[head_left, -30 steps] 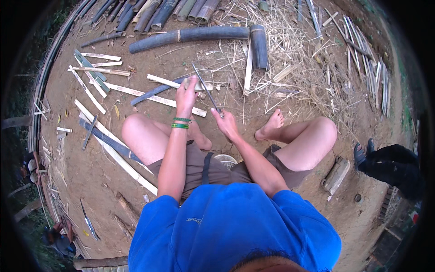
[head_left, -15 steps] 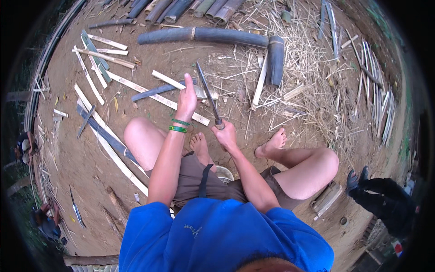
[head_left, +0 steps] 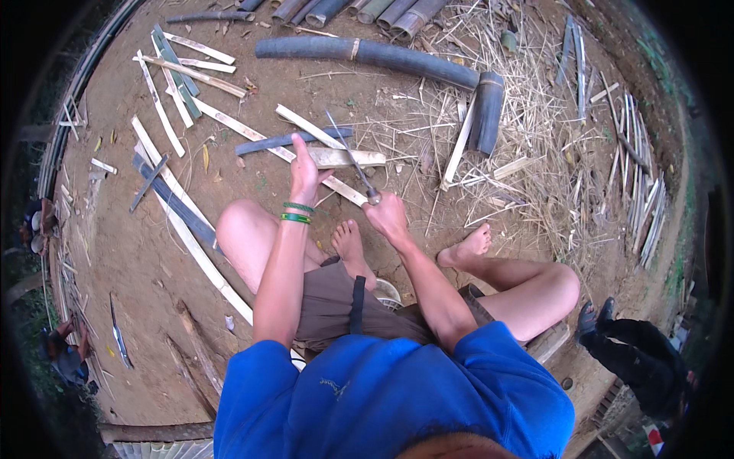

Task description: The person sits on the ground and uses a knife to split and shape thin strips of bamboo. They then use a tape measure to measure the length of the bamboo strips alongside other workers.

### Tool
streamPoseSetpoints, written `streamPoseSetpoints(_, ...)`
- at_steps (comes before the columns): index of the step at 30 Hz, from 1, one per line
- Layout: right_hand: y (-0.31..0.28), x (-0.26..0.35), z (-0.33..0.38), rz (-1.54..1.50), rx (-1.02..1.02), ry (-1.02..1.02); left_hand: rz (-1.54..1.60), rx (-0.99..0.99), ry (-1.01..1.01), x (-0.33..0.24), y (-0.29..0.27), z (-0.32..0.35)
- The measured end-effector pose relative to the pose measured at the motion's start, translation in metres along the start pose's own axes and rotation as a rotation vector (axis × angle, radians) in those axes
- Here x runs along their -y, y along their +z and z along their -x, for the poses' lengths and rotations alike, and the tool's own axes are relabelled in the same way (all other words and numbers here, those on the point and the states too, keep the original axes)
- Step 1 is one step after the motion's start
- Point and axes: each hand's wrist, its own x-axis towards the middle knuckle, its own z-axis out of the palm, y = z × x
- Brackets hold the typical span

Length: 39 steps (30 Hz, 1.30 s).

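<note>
My left hand, below two green wristbands, has its thumb stretched up and its fingers closed round one end of a short pale piece of split bamboo. The piece points right from my palm. My right hand grips the handle of a long, narrow-bladed knife. Its blade slants up and left, crossing the bamboo piece in this view; whether the edge touches it I cannot tell. Beneath my hands lie a long pale bamboo strip and a dark bamboo strip.
Dark bamboo poles lie ahead, beside a short upright-looking section and scattered straw-like shavings. Split strips are heaped at left. Another blade lies on the dirt. A person in dark trousers is at right; others are at far left.
The knife has tipped, its blade now showing thinner and edge-on. The bamboo piece has turned to show more of its length. The whole view has shifted slightly.
</note>
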Motion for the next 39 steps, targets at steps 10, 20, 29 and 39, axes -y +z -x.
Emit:
streamPoseSetpoints(10,-0.001,-0.014,0.003,0.119,-0.043,0.012,-0.022,0.002,0.019,0.004,0.003,-0.005)
streamPoseSetpoints(20,-0.017,0.000,0.014,0.104,0.040,0.065,-0.082,-0.067,0.122,0.008,0.020,-0.005)
streamPoseSetpoints(29,-0.017,-0.026,0.003,0.135,-0.086,-0.016,-0.255,-0.039,0.085,0.005,0.031,-0.015)
streamPoseSetpoints(39,-0.022,-0.041,0.005,0.088,-0.081,-0.043,-0.417,-0.095,0.143,-0.012,0.048,-0.001)
